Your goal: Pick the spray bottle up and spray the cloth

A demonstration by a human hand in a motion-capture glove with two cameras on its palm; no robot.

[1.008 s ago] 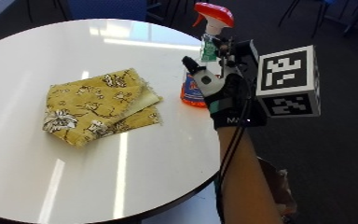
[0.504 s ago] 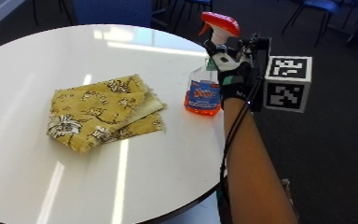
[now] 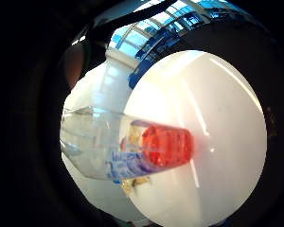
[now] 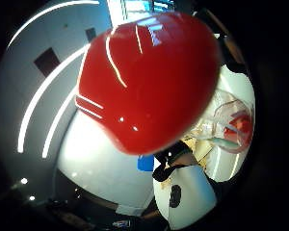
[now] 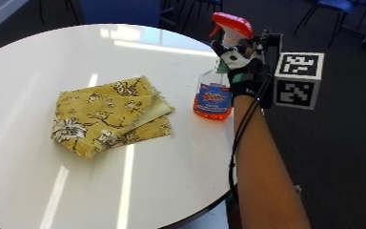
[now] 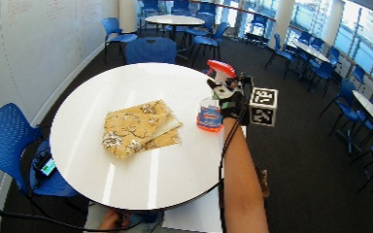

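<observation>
A clear spray bottle (image 5: 213, 98) with a red trigger head, a blue label and orange liquid stands upright at the right edge of the round white table (image 5: 75, 57). My gloved right hand (image 5: 249, 76) grips its neck just under the head, coming from the right. I cannot tell whether its base touches the table. The red head (image 4: 144, 77) fills the thumb side palm view, and the bottle's body (image 3: 132, 151) runs across the little finger side view. A folded yellow floral cloth (image 5: 110, 114) lies flat to the left of the bottle, apart from it. In the wide view the bottle (image 6: 210, 116), hand (image 6: 230, 99) and cloth (image 6: 141, 127) stand the same way.
The table's rim (image 6: 154, 206) curves close by the bottle on the right. Blue chairs stand at the table's far side (image 6: 149, 51) and left side (image 6: 8, 141). More tables (image 6: 174, 19) and chairs fill the room behind.
The outside view has shifted. My hand keeps its hold on the bottle's neck, and more of the bottle's body shows below it than one second ago. The cloth lies as before.
</observation>
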